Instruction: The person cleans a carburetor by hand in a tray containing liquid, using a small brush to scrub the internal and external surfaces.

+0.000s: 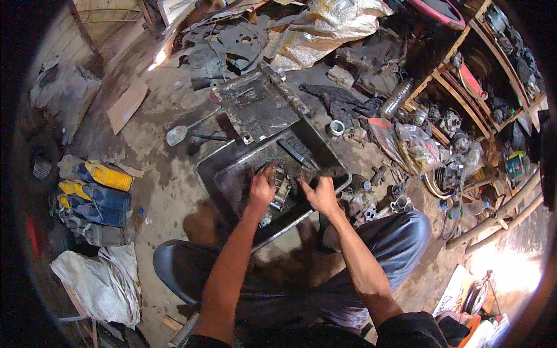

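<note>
A wide black tray (212, 182) with raised sides and a dark, oily inside lies on the floor before me. In it sits a greasy metal mechanical part (282, 190) with a ribbed, hollow-looking body. My left hand (264, 184) is closed against the left edge of this part, its fingertips dark with grime. On the part's right, my right hand (320, 192) has curled fingers around something dark that I cannot make out, thumb pointing toward the part. A dark elongated piece (295, 152) lies beyond both hands inside the tray.
A grimy flat metal panel (261, 107) rests over the tray's far side. Left of it lies a scoop-ended tool (177, 135). Plastic bottles (104, 191) stand farther left. A small white cup (336, 128), bagged parts (415, 148) and wooden shelving (458, 95) occupy the right.
</note>
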A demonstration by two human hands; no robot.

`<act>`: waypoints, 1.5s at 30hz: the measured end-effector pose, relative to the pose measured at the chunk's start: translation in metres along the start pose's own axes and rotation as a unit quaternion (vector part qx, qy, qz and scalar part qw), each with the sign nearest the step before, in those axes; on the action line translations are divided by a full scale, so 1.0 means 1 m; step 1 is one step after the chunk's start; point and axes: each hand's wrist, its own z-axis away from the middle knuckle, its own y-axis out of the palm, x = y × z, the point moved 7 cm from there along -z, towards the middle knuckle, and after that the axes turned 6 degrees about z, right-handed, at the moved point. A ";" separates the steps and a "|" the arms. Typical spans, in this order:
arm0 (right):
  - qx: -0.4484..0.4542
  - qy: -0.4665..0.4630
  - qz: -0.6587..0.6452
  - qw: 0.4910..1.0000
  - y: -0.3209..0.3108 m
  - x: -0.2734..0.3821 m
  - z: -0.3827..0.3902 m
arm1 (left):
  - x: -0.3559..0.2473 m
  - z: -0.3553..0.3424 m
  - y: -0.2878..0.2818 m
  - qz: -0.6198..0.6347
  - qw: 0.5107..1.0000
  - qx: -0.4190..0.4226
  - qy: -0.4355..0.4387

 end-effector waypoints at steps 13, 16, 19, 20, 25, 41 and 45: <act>0.145 0.045 0.092 0.984 0.010 -0.027 -0.022 | -0.007 -0.035 0.011 -0.100 0.956 0.269 0.059; 0.109 -0.004 0.058 0.992 0.000 -0.022 -0.007 | -0.017 -0.025 -0.005 -0.135 0.972 0.190 -0.016; 0.211 0.055 0.027 0.976 -0.013 -0.014 0.009 | 0.006 0.001 -0.003 -0.066 0.982 0.095 -0.151; 0.215 0.053 0.046 0.974 -0.015 -0.012 0.011 | 0.007 0.006 -0.008 0.002 0.989 0.030 -0.147; 0.184 0.021 0.139 0.973 -0.022 0.006 0.000 | -0.002 0.026 -0.007 0.051 0.971 -0.076 -0.219; 0.460 -0.169 0.304 0.817 0.053 0.053 -0.054 | 0.018 0.040 0.006 0.012 0.972 -0.040 -0.232; 0.367 -0.188 0.142 0.900 0.050 0.039 -0.014 | 0.003 0.024 0.001 0.098 0.964 0.006 -0.246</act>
